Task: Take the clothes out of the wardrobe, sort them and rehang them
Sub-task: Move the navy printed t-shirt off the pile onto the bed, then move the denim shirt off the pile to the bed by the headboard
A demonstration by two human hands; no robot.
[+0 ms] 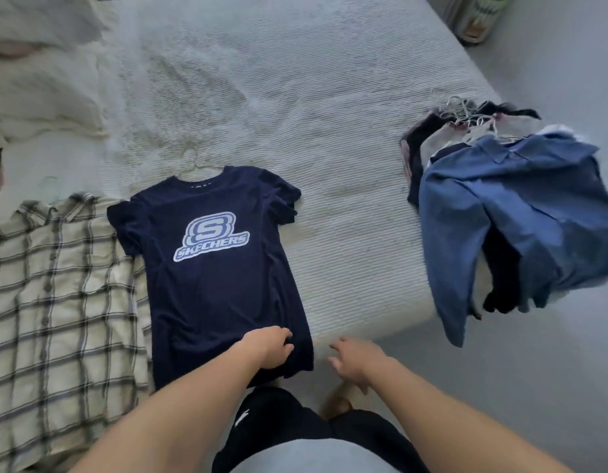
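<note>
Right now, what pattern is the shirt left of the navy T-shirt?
Cream with dark plaid checks: the plaid shirt, clearest in the head view.

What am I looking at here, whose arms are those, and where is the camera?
There is no machine here. The one picture comes from a wide-angle camera worn on a person's head, looking forward and down, so the two bare arms at the bottom are that person's own. They stand at a bed with a white ribbed cover. On it lie a navy T-shirt with a pale blue logo, on a thin wire hanger, a cream and dark checked shirt beside it, and a heap of clothes on hangers with a blue shirt on top at the bed's right edge. The left hand pinches the T-shirt's hem. The right hand is open and holds nothing.
</note>
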